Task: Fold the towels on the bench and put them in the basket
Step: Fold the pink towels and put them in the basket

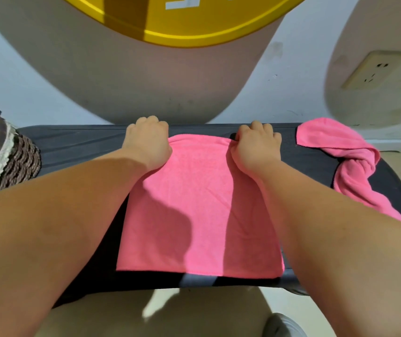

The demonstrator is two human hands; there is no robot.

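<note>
**Dark grey fabric-covered tabletop (73,147) bearing a flat pink terry towel (199,203)**

The towel's far corners are grasped with curled fingers by the left grip (147,142) and the right grip (258,148). A crumpled pink towel (350,161) is draped over the right end; a brown woven basket (17,161) is seen at the left.

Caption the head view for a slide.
The left hand and right hand grip the far corners of the flat pink towel on the bench.
</note>
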